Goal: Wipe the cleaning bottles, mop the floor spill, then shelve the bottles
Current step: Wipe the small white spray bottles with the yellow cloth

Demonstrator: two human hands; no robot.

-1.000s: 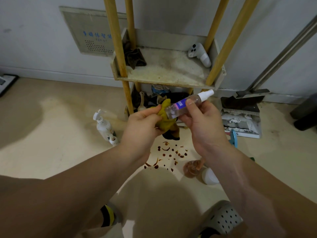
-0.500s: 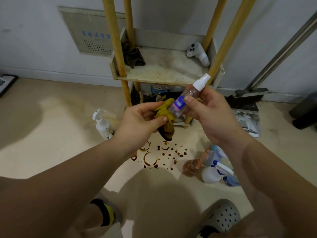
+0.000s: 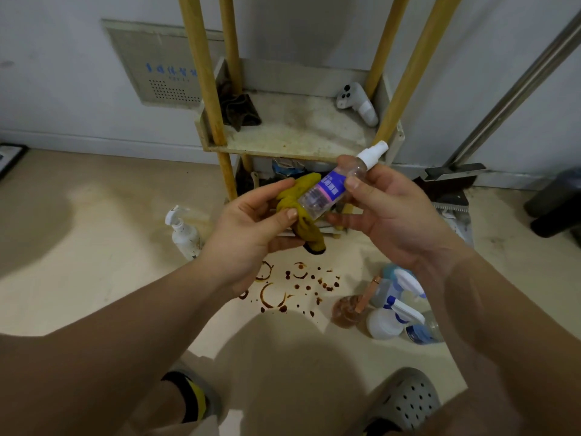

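My right hand (image 3: 390,212) holds a small clear spray bottle (image 3: 333,184) with a purple label and white cap, tilted with the cap up and to the right. My left hand (image 3: 251,228) grips a yellow cloth (image 3: 301,215) pressed against the bottle's lower end. Below them a brown spill (image 3: 292,287) of rings and drops marks the floor. A white pump bottle (image 3: 184,232) stands to the left of the spill. Several spray bottles (image 3: 396,309) and a brownish bottle (image 3: 347,309) lie to its right. The shelf unit (image 3: 301,133) with yellow posts stands ahead.
A dark rag (image 3: 239,110) and a white controller (image 3: 356,102) lie on the stained shelf. The lower shelf holds clutter. A dustpan and broom (image 3: 452,190) lean at the right wall. A dark bin (image 3: 556,202) is at far right. My feet are at the bottom.
The bottle has tilted cap-up and then lowered slightly, with the cloth sliding along its lower end. My right arm shifted right, uncovering the spray bottles on the floor.
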